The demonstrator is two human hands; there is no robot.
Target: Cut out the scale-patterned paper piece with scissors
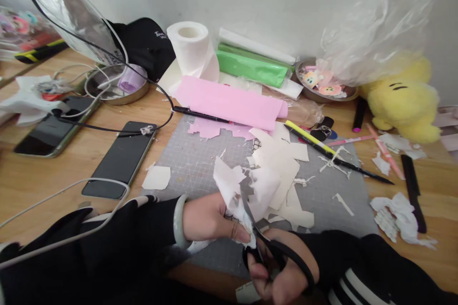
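Note:
My left hand [211,219] pinches a piece of white paper [227,181] between thumb and fingers, with some black line drawing showing beside the thumb. In my right hand [282,267] are black-handled scissors [291,252], fingers through the loops. Their blades point up and away, lying against the paper right of my left thumb. Whether the blades are closed is hard to tell. Cream paper scraps [279,162] lie heaped just beyond, on the grey cutting mat [193,162]. Part of my right hand's fingers is hidden by the scissor handles.
Behind the mat lie folded pink paper [229,100], a green packet [254,64] and a white roll [188,47]. Two phones, one a dark phone [121,159], and cables are at left. A yellow-black craft knife [307,138], metal bowl [322,97] and yellow plush toy [400,95] stand right.

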